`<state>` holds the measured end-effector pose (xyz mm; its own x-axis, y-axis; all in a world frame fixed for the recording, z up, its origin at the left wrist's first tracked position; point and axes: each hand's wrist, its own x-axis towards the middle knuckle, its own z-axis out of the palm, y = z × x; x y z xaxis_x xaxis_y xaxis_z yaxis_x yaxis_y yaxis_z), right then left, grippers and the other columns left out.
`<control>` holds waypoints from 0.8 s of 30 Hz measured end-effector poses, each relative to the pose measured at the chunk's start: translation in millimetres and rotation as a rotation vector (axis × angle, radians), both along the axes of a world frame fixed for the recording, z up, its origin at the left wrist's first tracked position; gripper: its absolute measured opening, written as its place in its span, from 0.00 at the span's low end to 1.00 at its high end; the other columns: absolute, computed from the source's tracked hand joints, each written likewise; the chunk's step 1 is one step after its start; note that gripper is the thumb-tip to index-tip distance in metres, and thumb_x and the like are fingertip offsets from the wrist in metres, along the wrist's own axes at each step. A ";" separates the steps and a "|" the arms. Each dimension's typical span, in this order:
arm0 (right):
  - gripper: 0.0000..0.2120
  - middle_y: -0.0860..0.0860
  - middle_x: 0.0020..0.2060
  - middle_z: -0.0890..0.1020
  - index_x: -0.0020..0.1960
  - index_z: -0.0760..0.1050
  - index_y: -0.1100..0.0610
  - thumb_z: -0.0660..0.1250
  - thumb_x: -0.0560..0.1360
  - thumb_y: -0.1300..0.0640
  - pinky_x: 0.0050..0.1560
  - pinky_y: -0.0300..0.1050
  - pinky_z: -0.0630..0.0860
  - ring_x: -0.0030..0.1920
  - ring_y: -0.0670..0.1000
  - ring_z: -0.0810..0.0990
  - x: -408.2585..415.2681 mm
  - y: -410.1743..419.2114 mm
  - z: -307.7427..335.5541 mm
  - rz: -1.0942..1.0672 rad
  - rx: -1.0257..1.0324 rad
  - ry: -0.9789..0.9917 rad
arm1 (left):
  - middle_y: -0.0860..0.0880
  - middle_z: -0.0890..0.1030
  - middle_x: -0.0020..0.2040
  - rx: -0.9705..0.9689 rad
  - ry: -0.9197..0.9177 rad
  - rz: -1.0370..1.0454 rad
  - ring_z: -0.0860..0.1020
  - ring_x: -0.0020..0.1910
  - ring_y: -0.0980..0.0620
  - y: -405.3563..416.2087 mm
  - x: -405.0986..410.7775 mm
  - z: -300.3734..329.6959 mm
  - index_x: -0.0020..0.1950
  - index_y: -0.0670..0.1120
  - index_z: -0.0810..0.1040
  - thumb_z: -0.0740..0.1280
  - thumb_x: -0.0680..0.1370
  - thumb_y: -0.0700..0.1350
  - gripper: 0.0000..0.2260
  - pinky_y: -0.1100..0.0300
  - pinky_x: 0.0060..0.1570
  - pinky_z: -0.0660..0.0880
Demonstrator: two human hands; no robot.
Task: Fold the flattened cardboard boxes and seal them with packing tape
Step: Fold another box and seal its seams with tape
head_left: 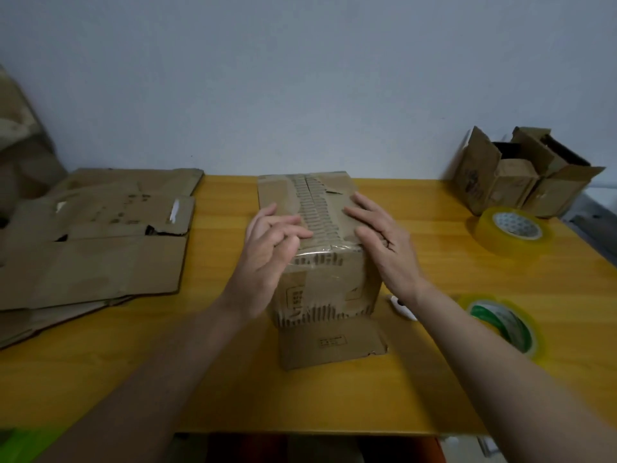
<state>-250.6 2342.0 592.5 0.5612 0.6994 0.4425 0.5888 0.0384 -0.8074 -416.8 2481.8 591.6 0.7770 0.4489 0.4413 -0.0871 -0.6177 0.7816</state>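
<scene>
A folded brown cardboard box (320, 282) stands in the middle of the yellow table (434, 379), its top flaps closed under a strip of clear tape. One bottom flap sticks out toward me on the table. My left hand (270, 248) rests on the left side of the box top, fingers loosely bent over the taped seam. My right hand (380, 235) lies flat on the right side of the top, fingers straight. Two rolls of packing tape sit to the right: a far tape roll (512, 230) and a near tape roll (504, 324).
A stack of flattened cardboard boxes (93, 242) lies at the left of the table. Folded open-topped boxes (521, 172) stand at the back right against the wall. A small white object (402, 305) lies beside my right wrist.
</scene>
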 end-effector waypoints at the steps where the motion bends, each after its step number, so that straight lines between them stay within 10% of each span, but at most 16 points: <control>1: 0.26 0.41 0.70 0.69 0.65 0.76 0.50 0.61 0.72 0.38 0.69 0.36 0.63 0.70 0.37 0.65 4.0 -2.0 0.5 0.015 -0.036 -0.041 | 0.61 0.70 0.64 0.027 0.002 0.004 0.55 0.73 0.63 1.3 0.3 -1.2 0.55 0.59 0.77 0.56 0.76 0.61 0.15 0.66 0.69 0.51; 11: 0.41 0.40 0.74 0.62 0.73 0.65 0.45 0.69 0.64 0.32 0.73 0.52 0.60 0.74 0.43 0.58 8.9 -18.9 19.5 0.000 -0.354 -0.352 | 0.59 0.67 0.68 0.265 -0.040 0.044 0.54 0.75 0.62 8.1 -4.2 -16.9 0.66 0.53 0.68 0.72 0.67 0.55 0.29 0.63 0.69 0.52; 14: 0.53 0.45 0.76 0.59 0.76 0.59 0.50 0.59 0.59 0.23 0.76 0.53 0.51 0.77 0.49 0.50 -11.0 -15.6 43.0 -0.076 -0.615 -0.543 | 0.58 0.66 0.69 0.297 -0.052 0.050 0.53 0.75 0.62 6.5 -6.4 -20.5 0.67 0.49 0.66 0.73 0.65 0.54 0.33 0.67 0.71 0.51; 19: 0.50 0.53 0.72 0.68 0.73 0.65 0.56 0.40 0.66 0.23 0.73 0.50 0.56 0.72 0.53 0.63 -52.0 16.6 45.2 -0.191 -0.635 -0.813 | 0.52 0.66 0.71 0.345 -0.043 0.018 0.54 0.77 0.55 8.2 -12.9 -23.0 0.69 0.45 0.65 0.73 0.66 0.54 0.36 0.66 0.74 0.51; 24: 0.49 0.51 0.75 0.62 0.76 0.58 0.55 0.46 0.65 0.24 0.75 0.50 0.50 0.75 0.53 0.58 -49.5 16.1 46.5 -0.162 -0.721 -0.816 | 0.45 0.64 0.72 0.373 -0.013 0.009 0.56 0.77 0.52 11.6 -28.6 -26.0 0.72 0.42 0.62 0.72 0.69 0.44 0.34 0.54 0.76 0.56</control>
<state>-300.1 2358.2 639.0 0.3945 0.8871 0.2398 0.9110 -0.4117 0.0245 -445.4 2493.4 565.6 0.7671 0.2624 0.5855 -0.0882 -0.8608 0.5013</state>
